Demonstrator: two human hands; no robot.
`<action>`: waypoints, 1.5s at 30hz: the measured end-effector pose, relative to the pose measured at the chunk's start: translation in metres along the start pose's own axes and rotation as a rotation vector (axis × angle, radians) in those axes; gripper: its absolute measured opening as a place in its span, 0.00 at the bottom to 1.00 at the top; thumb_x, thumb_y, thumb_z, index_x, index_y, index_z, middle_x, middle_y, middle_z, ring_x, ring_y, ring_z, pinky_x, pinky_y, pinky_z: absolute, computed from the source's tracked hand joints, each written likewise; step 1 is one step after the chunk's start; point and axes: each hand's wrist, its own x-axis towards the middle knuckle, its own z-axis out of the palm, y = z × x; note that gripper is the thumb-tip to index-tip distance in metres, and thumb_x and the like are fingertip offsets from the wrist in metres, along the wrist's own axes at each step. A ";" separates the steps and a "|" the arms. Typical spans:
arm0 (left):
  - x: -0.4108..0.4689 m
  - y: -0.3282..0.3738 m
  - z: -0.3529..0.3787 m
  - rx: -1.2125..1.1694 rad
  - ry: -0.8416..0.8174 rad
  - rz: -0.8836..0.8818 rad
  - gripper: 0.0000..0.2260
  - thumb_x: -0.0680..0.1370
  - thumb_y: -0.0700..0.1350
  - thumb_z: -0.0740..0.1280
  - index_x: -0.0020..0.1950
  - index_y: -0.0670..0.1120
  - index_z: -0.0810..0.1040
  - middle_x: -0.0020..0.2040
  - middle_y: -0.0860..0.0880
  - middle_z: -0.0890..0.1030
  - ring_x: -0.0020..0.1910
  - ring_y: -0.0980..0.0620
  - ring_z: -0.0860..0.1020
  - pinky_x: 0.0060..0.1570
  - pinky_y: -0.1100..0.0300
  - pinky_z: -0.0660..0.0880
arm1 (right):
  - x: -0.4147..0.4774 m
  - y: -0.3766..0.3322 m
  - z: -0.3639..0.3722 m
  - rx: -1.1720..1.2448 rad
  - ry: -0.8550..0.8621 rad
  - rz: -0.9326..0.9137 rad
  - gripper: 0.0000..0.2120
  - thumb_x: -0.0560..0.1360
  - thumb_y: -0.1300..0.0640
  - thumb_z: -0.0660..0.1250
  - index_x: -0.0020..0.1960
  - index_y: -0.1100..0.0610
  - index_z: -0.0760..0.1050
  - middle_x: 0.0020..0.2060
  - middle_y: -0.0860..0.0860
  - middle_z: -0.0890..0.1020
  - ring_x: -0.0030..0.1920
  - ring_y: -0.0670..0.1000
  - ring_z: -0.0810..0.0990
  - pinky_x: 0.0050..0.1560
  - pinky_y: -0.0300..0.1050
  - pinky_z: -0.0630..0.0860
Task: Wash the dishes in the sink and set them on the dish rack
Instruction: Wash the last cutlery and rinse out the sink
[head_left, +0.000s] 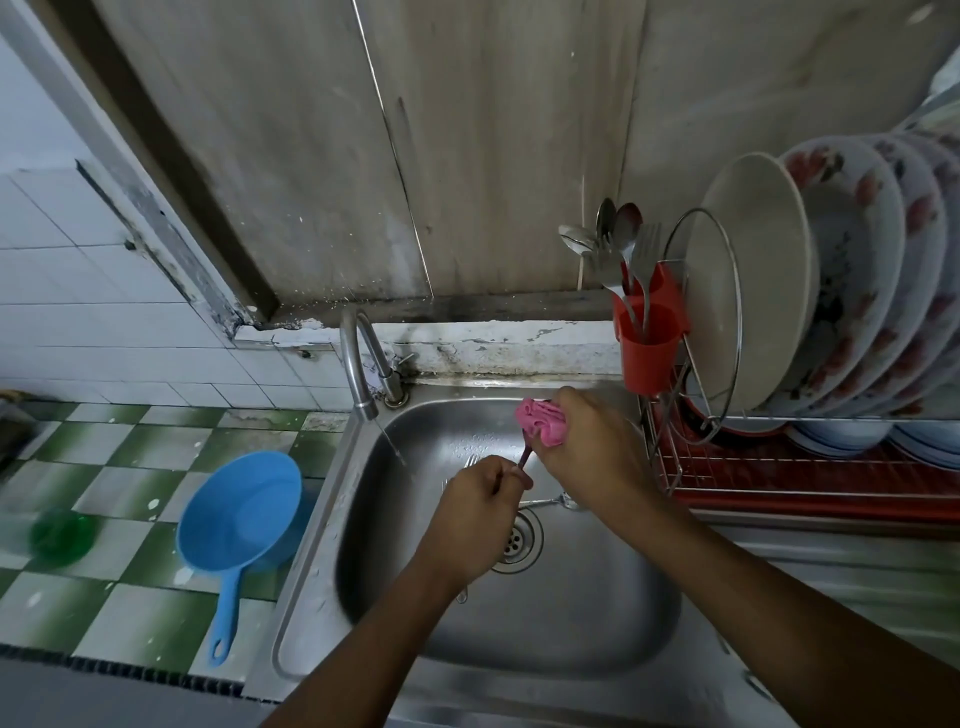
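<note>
Scrubbing of cutlery is the step in hand, judged from the head camera, the only view. Over the sink (597, 603), at 6 o'clock in the frame, the left hand (475, 519) has its fingers curled round the thin stem of a utensil (525, 457). The right hand (592, 452) is closed on a bunched pink cloth (540, 422) wrapped about the utensil's far end, so spoon or fork cannot be told. A thin stream falls from the faucet (356, 358) just to the left of both hands.

The next move probably calls for a rinse under that stream, then a carry toward 3 o'clock to the red cutlery cup (649, 358) hung on the dish rack (753, 486).

By count:
- One utensil is held.
- One second utensil (545, 502) lies beside the drain (522, 540).
- One set of fork tines (470, 460) shows past the left knuckles; whether it is held is unclear.
- The cup holds several spoons and at least one fork.
- One plain plate (753, 280) stands in the rack, with at least four floral plates (857, 270) behind it.
- One blue dipper (244, 514) lies on the tiled bench (130, 613) at 8 o'clock.
</note>
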 end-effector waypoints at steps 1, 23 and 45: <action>-0.001 0.001 0.000 -0.002 -0.005 -0.005 0.11 0.83 0.44 0.61 0.47 0.50 0.83 0.38 0.55 0.79 0.34 0.62 0.75 0.36 0.67 0.69 | 0.002 0.004 0.000 -0.014 0.019 -0.019 0.10 0.75 0.54 0.72 0.52 0.55 0.74 0.44 0.49 0.76 0.40 0.53 0.76 0.33 0.43 0.66; 0.002 0.001 -0.007 -0.128 0.006 -0.096 0.10 0.84 0.45 0.62 0.47 0.46 0.81 0.32 0.53 0.73 0.27 0.59 0.69 0.29 0.63 0.67 | 0.030 0.003 0.000 0.362 -0.087 0.036 0.08 0.81 0.51 0.67 0.45 0.54 0.76 0.36 0.49 0.80 0.31 0.44 0.75 0.30 0.35 0.67; -0.001 -0.003 -0.006 -0.108 0.014 -0.079 0.13 0.83 0.45 0.63 0.42 0.49 0.82 0.28 0.57 0.74 0.26 0.61 0.69 0.32 0.62 0.66 | -0.006 0.007 0.017 0.262 -0.006 -0.234 0.06 0.73 0.53 0.74 0.49 0.53 0.80 0.41 0.48 0.78 0.37 0.48 0.77 0.36 0.43 0.76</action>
